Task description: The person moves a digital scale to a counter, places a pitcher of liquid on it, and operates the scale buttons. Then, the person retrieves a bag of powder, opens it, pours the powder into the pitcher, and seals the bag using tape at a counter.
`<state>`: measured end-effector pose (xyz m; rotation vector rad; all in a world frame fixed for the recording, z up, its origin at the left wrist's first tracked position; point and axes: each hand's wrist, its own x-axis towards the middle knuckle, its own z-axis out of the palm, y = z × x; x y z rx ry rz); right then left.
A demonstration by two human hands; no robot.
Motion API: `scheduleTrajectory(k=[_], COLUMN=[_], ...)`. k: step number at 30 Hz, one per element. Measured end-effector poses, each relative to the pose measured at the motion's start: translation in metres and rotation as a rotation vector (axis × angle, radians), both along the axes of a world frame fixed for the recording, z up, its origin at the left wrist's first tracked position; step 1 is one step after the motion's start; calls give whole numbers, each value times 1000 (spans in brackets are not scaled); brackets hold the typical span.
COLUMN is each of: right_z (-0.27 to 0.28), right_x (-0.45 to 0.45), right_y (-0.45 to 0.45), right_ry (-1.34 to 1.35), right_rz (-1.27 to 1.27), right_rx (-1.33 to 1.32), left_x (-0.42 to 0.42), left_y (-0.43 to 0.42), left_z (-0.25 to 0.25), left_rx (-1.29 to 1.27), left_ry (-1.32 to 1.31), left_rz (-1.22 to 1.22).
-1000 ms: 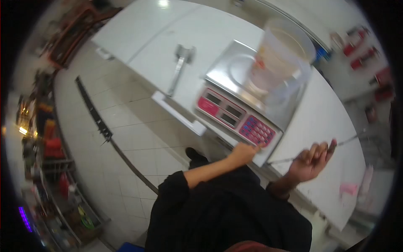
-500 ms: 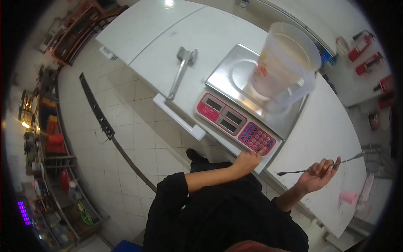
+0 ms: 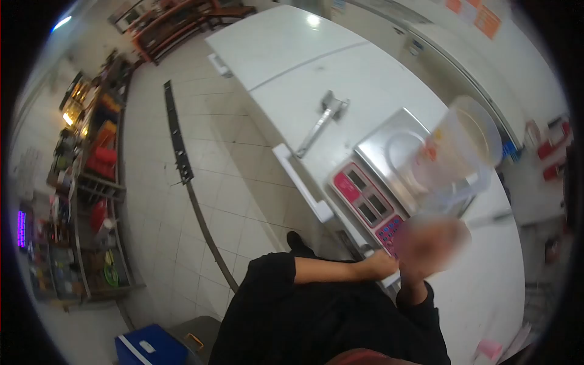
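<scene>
My left hand [image 3: 378, 266] is closed at the near corner of the pink and white scale [image 3: 367, 204], close to its keypad, and I cannot make out anything in it. Smeared by motion, my right hand [image 3: 433, 243] is raised over the keypad's right end. A thin dark tool [image 3: 491, 219] sticks out to the right of that hand. On the scale's metal plate [image 3: 389, 143] stands a clear plastic jug [image 3: 447, 149] with orange marks, its handle toward me. A metal mallet [image 3: 323, 123] lies on the white table [image 3: 286, 58] beyond the scale.
A pink cup [image 3: 488, 349] is at the table's lower right. An open drawer front or handle [image 3: 302, 182] juts from the table's left side. Shelves [image 3: 91, 243] line the left wall. A blue box [image 3: 151, 347] sits at the lower left. Red extinguishers [image 3: 553, 149] are at the right.
The view has turned, shifting the table and scale right and down. My right hand has moved left, over the keypad, with the thin tool. My left hand remains by the scale's near corner.
</scene>
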<state>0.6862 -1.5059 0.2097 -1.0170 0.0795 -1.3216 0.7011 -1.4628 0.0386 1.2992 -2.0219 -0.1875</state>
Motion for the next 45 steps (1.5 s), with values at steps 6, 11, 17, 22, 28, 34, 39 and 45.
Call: scheduleTrajectory(k=[6,11,17,22,28,34,39,45], right_z=[-27,-106,-206,-342,-301,-265,-221,-219], right_x=[200,375,489,552,551,630,765,900], right_y=[-73,-159,-203,-303,-259,-206,-117,230], right_ry=[252,463,834,1296,1923,1209,834,684], right_rz=[507,391,-87,-636,-1230,-1182,-809,216], right_rx=[504,550,20,-473,-950,-977,-1062,-1046], left_x=[79,194,263,305,414,509,539,581], left_y=[43,147,308,359,332,323,387,475], left_z=[11,-12,-31,-31,-63,-41,-72,-56], left_rx=[244,258,216,264,222,484,512,711], left_ry=[-145,81,486,597,533,590,636,1024], left_rz=[124,742,1638,1981,1679,1573,1837,2007])
